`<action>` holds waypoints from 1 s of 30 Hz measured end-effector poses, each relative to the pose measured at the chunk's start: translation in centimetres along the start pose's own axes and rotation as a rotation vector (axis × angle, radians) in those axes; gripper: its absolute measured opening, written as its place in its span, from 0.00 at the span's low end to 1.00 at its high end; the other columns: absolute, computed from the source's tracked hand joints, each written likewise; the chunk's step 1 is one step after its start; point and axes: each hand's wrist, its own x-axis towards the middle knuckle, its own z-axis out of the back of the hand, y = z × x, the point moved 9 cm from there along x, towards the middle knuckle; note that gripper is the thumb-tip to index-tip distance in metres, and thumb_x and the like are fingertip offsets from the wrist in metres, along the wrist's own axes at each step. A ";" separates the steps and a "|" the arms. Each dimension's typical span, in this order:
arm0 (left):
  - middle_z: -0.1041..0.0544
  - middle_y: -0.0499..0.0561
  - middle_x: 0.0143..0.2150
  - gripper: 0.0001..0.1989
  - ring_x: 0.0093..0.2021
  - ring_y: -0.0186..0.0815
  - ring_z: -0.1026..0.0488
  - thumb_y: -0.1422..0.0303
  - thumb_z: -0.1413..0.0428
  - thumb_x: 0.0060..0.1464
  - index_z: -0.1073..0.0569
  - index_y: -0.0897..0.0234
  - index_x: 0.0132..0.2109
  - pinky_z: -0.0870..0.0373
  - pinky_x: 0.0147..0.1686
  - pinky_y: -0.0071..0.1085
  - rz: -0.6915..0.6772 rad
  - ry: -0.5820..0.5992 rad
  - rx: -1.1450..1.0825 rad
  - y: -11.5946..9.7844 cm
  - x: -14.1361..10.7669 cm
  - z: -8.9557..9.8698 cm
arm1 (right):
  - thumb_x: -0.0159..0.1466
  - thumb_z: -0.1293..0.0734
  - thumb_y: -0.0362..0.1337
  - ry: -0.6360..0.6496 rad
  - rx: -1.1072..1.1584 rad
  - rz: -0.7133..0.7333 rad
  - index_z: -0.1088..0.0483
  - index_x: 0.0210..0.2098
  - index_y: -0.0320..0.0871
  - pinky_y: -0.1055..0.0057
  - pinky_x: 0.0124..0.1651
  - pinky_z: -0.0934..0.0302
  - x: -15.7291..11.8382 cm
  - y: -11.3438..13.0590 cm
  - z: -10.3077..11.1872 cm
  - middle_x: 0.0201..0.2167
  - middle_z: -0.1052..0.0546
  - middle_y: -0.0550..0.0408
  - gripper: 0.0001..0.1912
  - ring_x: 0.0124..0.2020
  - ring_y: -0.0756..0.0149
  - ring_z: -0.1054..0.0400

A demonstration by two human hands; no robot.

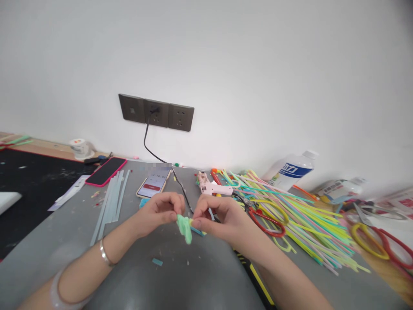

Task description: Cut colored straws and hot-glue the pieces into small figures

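A small light green fuzzy piece [185, 229] hangs between my two hands above the grey table mat. My left hand [163, 211] is closed, pinching its upper left side between thumb and finger. On the other side, my right hand [217, 217] pinches at a small yellow bit [191, 222] beside the green piece. The fingertips of both hands are close together, a little apart. Part of the green piece is hidden behind the fingers. A pink glue gun [214, 187] lies just behind my right hand.
Pipe cleaners [309, 224] in many colours spread over the right side, near red-handled scissors [266, 223] and a white bottle [292, 170]. Clear glue sticks [111, 200], a pink-edged phone [106, 171] and a lit phone [155, 183] lie left. A black-yellow tool [254, 280] lies beneath my right forearm.
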 end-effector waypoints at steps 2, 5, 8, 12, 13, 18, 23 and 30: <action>0.34 0.47 0.27 0.16 0.28 0.31 0.36 0.58 0.34 0.52 0.28 0.66 0.29 0.39 0.29 0.26 -0.002 -0.003 0.005 0.0 0.0 0.0 | 0.56 0.26 0.49 -0.003 0.002 -0.003 0.27 0.25 0.42 0.70 0.32 0.47 0.0 0.0 0.0 0.24 0.30 0.59 0.16 0.27 0.69 0.42; 0.33 0.47 0.27 0.16 0.28 0.31 0.36 0.58 0.35 0.52 0.28 0.66 0.29 0.39 0.29 0.26 -0.003 -0.009 0.017 0.0 0.0 0.1 | 0.56 0.25 0.48 -0.003 0.003 -0.007 0.27 0.25 0.42 0.71 0.31 0.48 0.0 0.0 0.0 0.23 0.31 0.59 0.16 0.27 0.70 0.42; 0.33 0.47 0.28 0.16 0.29 0.31 0.36 0.58 0.35 0.53 0.28 0.66 0.30 0.39 0.29 0.26 -0.006 -0.010 0.023 0.1 0.0 0.2 | 0.56 0.25 0.49 -0.004 0.004 -0.004 0.28 0.25 0.42 0.71 0.31 0.48 0.0 0.0 0.0 0.22 0.31 0.60 0.17 0.26 0.70 0.42; 0.34 0.47 0.28 0.16 0.28 0.31 0.37 0.58 0.35 0.52 0.28 0.66 0.29 0.39 0.29 0.26 -0.001 -0.023 0.036 0.1 0.0 0.2 | 0.57 0.27 0.50 -0.005 -0.003 0.013 0.28 0.25 0.42 0.71 0.30 0.47 0.2 0.0 0.0 0.22 0.31 0.60 0.17 0.25 0.70 0.42; 0.34 0.47 0.28 0.16 0.28 0.31 0.37 0.58 0.35 0.52 0.28 0.66 0.29 0.39 0.29 0.26 0.000 -0.026 0.040 0.0 0.1 0.2 | 0.57 0.27 0.50 -0.006 -0.006 0.016 0.27 0.25 0.42 0.71 0.30 0.46 0.2 0.0 0.0 0.22 0.30 0.60 0.17 0.25 0.70 0.41; 0.33 0.47 0.28 0.16 0.28 0.31 0.37 0.58 0.35 0.52 0.28 0.66 0.29 0.39 0.29 0.26 -0.003 -0.030 0.038 0.0 0.1 0.3 | 0.57 0.26 0.49 -0.010 -0.011 0.033 0.26 0.26 0.42 0.71 0.31 0.45 0.1 0.1 0.1 0.22 0.30 0.59 0.17 0.26 0.70 0.41; 0.33 0.48 0.28 0.15 0.29 0.32 0.35 0.59 0.35 0.53 0.27 0.65 0.31 0.38 0.29 0.26 -0.037 -0.055 0.036 -0.2 0.1 0.7 | 0.61 0.29 0.44 -0.087 -0.119 0.082 0.26 0.29 0.44 0.69 0.35 0.43 -0.1 0.4 1.4 0.26 0.27 0.57 0.10 0.31 0.66 0.37; 0.30 0.48 0.30 0.13 0.29 0.32 0.34 0.60 0.35 0.53 0.26 0.65 0.32 0.36 0.30 0.26 -0.072 -0.214 0.053 -0.3 0.0 2.4 | 0.66 0.36 0.38 -0.352 -0.416 0.307 0.25 0.39 0.46 0.60 0.50 0.40 -0.9 2.6 4.3 0.42 0.23 0.49 0.08 0.47 0.56 0.31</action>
